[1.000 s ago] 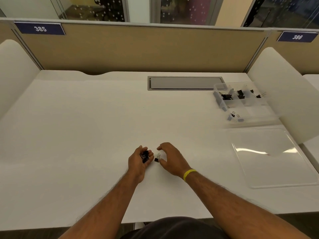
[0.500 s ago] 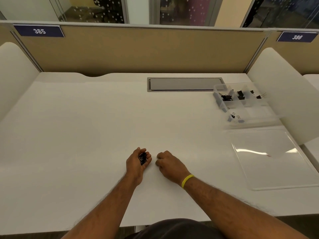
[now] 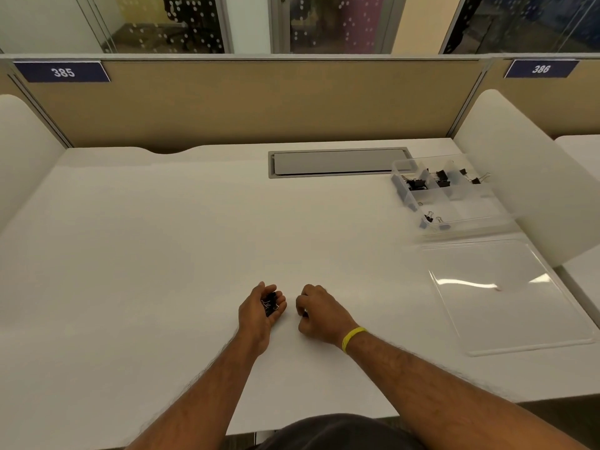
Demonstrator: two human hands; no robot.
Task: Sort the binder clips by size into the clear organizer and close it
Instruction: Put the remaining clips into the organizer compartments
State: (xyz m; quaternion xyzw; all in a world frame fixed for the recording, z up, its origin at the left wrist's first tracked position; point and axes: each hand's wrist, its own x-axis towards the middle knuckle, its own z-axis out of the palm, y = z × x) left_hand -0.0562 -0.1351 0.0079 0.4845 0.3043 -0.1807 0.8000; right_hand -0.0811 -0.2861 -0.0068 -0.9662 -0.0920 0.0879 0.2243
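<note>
Lower centre of frame, on the white desk (image 3: 146, 254): left hand (image 3: 258, 311) palm up, fingers curled round a clutch of clips (image 3: 270, 303), all small and black with silver wire handles. Just right of it and not touching it: right hand (image 3: 321, 311) knuckles up, fingers curled in, pinching a single clip (image 3: 305, 314). Only a dark speck of that one visible at the fingertips. Yellow wristband (image 3: 353, 337) on that wrist.

Upper centre: grey hatch (image 3: 337, 162) set into the desk.

Upper right: clear organizer (image 3: 398, 168), open, split into compartments. Far row, left to right: a bunch of black clips (image 3: 415, 183), then two or so clips (image 3: 442, 178), then clips with long wire handles (image 3: 472, 177). Near-left compartment: a pair of tiny clips (image 3: 433, 219).

Right of frame, below the organizer and against its near edge: lid (image 3: 506, 297), clear, lying flat on the desk.

Against a second ago: the single clip then on the desk between the hands, under spread right fingers; now off the desk and inside those closed fingers. Left hand's hold, organizer and lid as before.
</note>
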